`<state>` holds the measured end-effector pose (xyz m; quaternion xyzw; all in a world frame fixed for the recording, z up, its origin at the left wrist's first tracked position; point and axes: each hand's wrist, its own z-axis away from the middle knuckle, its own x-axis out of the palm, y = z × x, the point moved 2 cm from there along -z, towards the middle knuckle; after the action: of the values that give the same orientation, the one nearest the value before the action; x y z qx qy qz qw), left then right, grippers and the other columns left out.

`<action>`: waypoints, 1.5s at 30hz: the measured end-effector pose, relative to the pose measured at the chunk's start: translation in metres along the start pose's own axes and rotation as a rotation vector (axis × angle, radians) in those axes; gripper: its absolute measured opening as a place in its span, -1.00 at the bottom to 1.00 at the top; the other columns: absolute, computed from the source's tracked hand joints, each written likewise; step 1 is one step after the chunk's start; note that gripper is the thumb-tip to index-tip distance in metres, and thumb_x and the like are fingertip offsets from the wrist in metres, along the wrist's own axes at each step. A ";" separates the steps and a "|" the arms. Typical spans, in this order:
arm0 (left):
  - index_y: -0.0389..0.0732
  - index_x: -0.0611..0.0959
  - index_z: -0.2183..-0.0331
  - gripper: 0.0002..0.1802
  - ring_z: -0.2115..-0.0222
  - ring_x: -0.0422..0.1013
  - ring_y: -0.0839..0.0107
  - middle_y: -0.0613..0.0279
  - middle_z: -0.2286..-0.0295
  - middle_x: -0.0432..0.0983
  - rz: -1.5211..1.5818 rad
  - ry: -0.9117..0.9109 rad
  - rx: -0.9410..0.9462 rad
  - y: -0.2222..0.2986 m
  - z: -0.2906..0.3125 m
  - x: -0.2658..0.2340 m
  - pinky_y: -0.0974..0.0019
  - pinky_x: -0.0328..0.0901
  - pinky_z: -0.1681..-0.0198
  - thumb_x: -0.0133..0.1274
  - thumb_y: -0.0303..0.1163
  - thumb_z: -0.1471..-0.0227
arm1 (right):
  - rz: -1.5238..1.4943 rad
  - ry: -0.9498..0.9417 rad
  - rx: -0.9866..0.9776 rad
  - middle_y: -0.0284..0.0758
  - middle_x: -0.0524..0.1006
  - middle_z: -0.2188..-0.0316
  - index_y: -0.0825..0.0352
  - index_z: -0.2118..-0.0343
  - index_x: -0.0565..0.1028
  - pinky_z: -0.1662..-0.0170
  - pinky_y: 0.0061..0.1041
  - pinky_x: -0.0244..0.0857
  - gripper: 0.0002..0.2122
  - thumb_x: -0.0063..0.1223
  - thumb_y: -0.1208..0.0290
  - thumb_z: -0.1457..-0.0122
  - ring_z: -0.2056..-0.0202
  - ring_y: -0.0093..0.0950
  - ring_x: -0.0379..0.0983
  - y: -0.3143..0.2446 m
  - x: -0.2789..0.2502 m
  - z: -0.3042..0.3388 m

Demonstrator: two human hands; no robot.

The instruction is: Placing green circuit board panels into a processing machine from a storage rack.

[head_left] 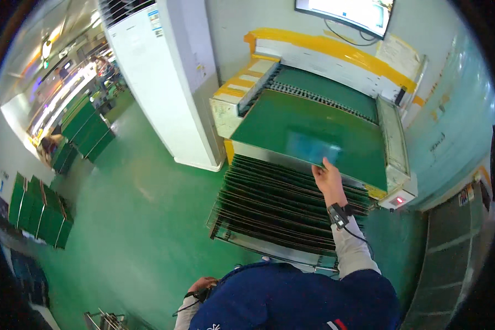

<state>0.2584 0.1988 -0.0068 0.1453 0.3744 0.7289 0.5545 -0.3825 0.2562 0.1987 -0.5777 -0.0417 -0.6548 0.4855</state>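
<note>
A large green panel (319, 129) lies on the roller conveyor (319, 96), its near edge sticking out toward me. At that edge is my right hand (329, 179), with the thumb on top and the other fingers curled at the rim, gripping it. Below the panel stands a rack holding several upright dark green panels (280, 206) in a tight row. My left hand (203, 284) is down beside my body, away from the panels; its fingers are mostly hidden against my dark blue top. Both wrists carry a small black device.
A white cabinet-like column (154, 82) stands left of the conveyor. A screen (349, 14) hangs above it. Stacks of green panels (41, 212) stand on the green floor at left. Translucent sheeting (451, 121) hangs at right, above a dark grey box-like unit (451, 258). People are far left.
</note>
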 end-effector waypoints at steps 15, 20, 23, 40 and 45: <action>-0.39 0.64 0.05 -0.51 0.19 0.52 0.29 0.11 0.19 0.63 0.476 0.057 -0.328 -0.009 -0.006 0.014 0.26 0.37 0.08 0.18 -0.17 -0.14 | 0.029 -0.036 0.053 -0.10 0.44 0.11 0.39 0.10 0.29 0.09 -0.35 0.51 -0.73 0.05 0.32 -0.33 0.12 -0.15 0.49 0.016 0.010 -0.037; -0.34 0.63 0.03 -0.53 0.16 0.51 0.30 0.10 0.15 0.62 0.285 0.072 -0.308 0.014 0.003 0.015 0.28 0.36 0.06 0.15 -0.17 -0.16 | 0.022 -0.030 0.063 -0.10 0.46 0.12 0.40 0.11 0.30 0.08 -0.33 0.49 -0.71 0.05 0.29 -0.33 0.11 -0.16 0.49 0.009 0.001 -0.060; -0.30 0.63 0.02 -0.54 0.14 0.49 0.30 0.12 0.13 0.61 0.354 0.077 -0.330 0.008 0.000 0.018 0.28 0.35 0.05 0.12 -0.16 -0.18 | 0.005 -0.024 0.070 -0.06 0.48 0.17 0.40 0.15 0.29 0.08 -0.32 0.50 -0.72 0.05 0.29 -0.33 0.12 -0.16 0.49 0.007 -0.002 -0.068; -0.25 0.66 0.09 -0.62 0.41 0.42 0.48 0.26 0.27 0.61 0.489 0.091 -0.336 0.007 -0.010 0.030 0.42 0.27 0.39 0.15 -0.18 -0.17 | 0.067 -0.056 0.121 -0.06 0.49 0.15 0.42 0.11 0.35 0.08 -0.31 0.49 -0.70 0.09 0.29 -0.29 0.08 -0.21 0.49 -0.002 -0.012 -0.096; -0.27 0.66 0.10 -0.58 0.26 0.47 0.39 0.23 0.22 0.60 0.429 0.105 -0.315 0.010 -0.009 0.028 0.34 0.35 0.28 0.18 -0.15 -0.14 | 0.080 -0.028 0.105 -0.06 0.51 0.16 0.40 0.15 0.36 0.11 -0.32 0.49 -0.73 0.09 0.29 -0.30 0.13 -0.22 0.51 -0.001 -0.002 -0.088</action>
<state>0.2359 0.2201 -0.0115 0.0953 0.2451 0.8855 0.3831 -0.4468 0.2040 0.1689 -0.5617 -0.0600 -0.6237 0.5402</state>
